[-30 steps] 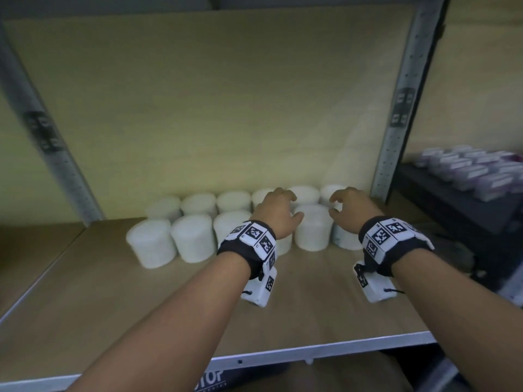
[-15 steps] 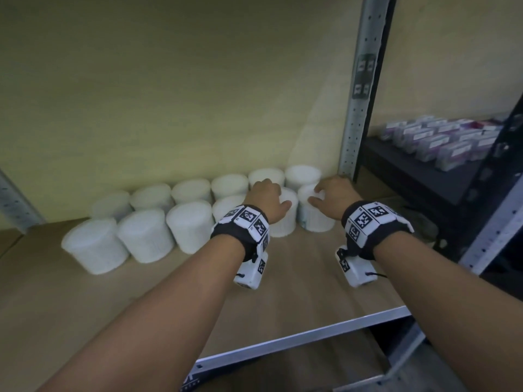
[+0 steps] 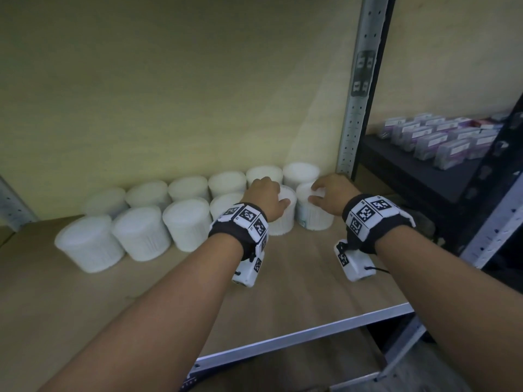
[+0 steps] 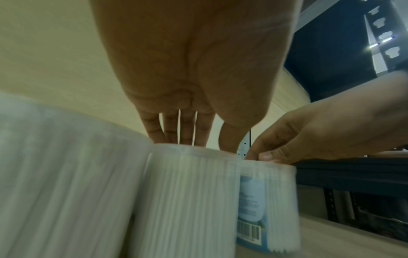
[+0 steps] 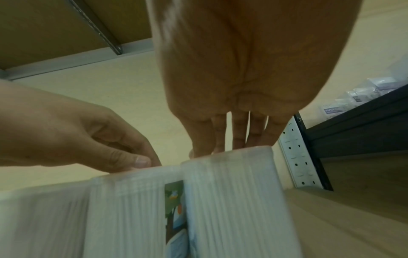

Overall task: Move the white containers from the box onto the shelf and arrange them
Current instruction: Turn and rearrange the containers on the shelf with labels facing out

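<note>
Two rows of white ribbed containers stand at the back of the wooden shelf (image 3: 283, 295). My left hand (image 3: 278, 199) grips from above the lid of the second front container from the right (image 3: 283, 226), fingers and thumb curled over its rim (image 4: 187, 192). My right hand (image 3: 317, 193) grips the lid of the rightmost front container (image 3: 314, 220) the same way (image 5: 232, 200). That container carries a blue label with a barcode (image 4: 251, 218). The two containers stand side by side and touch. No box is in view.
A perforated metal upright (image 3: 356, 94) stands just right of the containers. Beyond it, a dark shelf (image 3: 410, 176) holds several purple-labelled packs (image 3: 441, 140). The shelf's metal front rail (image 3: 311, 332) runs below my forearms. Bare board lies in front of the rows.
The head view has swung and come closer, so the rows now sit further left. Both hands have settled down onto the lids of the two rightmost front containers.
</note>
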### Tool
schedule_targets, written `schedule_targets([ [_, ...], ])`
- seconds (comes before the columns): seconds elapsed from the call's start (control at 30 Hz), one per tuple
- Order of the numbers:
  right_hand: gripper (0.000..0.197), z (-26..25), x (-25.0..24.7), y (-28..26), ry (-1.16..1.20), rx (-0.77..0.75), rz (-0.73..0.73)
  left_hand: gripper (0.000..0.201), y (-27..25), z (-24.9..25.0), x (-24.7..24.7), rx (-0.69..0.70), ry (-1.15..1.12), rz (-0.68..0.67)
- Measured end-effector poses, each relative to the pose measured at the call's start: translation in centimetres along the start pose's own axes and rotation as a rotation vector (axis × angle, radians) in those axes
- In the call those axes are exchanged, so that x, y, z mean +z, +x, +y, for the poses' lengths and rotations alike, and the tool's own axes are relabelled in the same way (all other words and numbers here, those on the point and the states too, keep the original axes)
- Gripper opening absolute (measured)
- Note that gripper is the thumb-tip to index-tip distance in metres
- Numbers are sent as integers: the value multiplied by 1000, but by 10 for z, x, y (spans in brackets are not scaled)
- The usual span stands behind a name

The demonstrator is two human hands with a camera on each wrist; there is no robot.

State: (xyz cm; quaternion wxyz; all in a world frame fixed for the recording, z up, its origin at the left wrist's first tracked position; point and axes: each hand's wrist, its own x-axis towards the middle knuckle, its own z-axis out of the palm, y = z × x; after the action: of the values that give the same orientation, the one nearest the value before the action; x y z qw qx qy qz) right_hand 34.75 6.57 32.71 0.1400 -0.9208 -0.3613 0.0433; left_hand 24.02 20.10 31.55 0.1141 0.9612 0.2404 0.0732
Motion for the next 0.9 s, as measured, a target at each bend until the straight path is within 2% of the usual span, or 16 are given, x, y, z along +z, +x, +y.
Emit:
schedule_targets([
  [0.17,33,2,-6,-1,41,-17,-38,51,0,0,0,-3,-7,0],
  [0.27,37,0,-7,1,70,-32,-62,51,-1,-1,1,-9,-32,8],
  [0.33,41,-2,-7,2,119,-8,-39,51,-1,-2,2,-14,-62,15],
  [0.43,30,-6,-2,2,119,62,59,51,-1,-3,2,-12,-78,13],
  [0.57,54,-8,6,0,-50,97,18,51,-1,-2,2,-10,-59,8],
  [0.9,54,-9,0,4,-102,48,-44,51,-2,-2,2,-8,-68,9],
])
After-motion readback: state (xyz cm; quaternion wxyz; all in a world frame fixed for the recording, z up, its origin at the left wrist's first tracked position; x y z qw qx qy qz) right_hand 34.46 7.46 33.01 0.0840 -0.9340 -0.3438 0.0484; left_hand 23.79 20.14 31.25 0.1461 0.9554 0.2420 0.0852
